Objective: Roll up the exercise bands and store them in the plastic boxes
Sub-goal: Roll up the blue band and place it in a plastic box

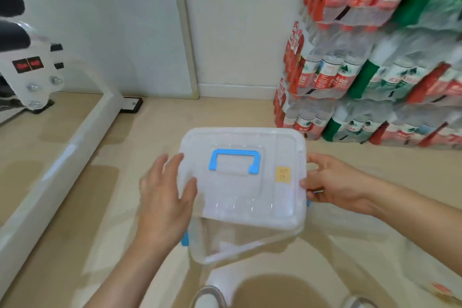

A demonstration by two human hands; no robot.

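Lid step: lid (240, 197) sits skewed over the clear box (232, 245) between both hands; opening or closing, cannot tell. Right hand (330, 182) pinches its right edge. Left hand (165, 197) lies straight-fingered on the left edge, thumb on top. No bands visible. Next probably means clearing the lid. Water packs (375, 70) sit beyond the right hand and a white frame (62, 157) out past the left; neither blocks.

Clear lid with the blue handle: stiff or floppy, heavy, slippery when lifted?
The lid is probably stiff: held at its edges, it looks flat. Likely light: thin translucent plastic, with the right hand only pinching its rim. The glossy surface may be slippery.
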